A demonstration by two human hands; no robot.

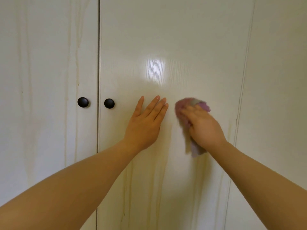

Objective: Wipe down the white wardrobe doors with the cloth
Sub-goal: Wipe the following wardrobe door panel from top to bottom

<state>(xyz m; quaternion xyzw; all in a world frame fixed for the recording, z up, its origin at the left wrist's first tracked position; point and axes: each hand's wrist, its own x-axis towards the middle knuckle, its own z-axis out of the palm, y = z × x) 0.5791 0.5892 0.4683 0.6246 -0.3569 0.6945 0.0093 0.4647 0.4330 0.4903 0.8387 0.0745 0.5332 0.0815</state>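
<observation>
Head view, facing a wardrobe front at close range.

Surfaces: the glossy white middle door (166, 39) is a flat panel with a faint vertical wood-grain texture, which shows best inside a bright patch of glare (155, 70) above the hands. The matching white left door (46, 63) meets it at a narrow dark vertical gap (99, 63). A third white panel (279, 80) lies at the right, past a thin seam. Pale yellowish vertical streaks (131, 188) run down the lower part of the middle door, with similar ones on the left door.

Hardware: two round, dark, domed knobs, smooth with a dull sheen. The left knob (82, 102) sits on the left door and the right knob (109, 103) on the middle door, one just either side of the gap.

Left hand (146, 123): laid flat against the middle door, fingers straight and close together, thumb spread out to the left. It holds nothing.

Right hand (204, 127): fingers curled over a bunched pink-and-lilac fuzzy cloth (194, 103), pressing it to the middle door just right of the left hand, not touching it. The cloth looks soft and nappy. A paler, greyish end hangs below the palm. The hand and cloth are blurred, so the finger detail is unclear.

Both forearms are bare.
</observation>
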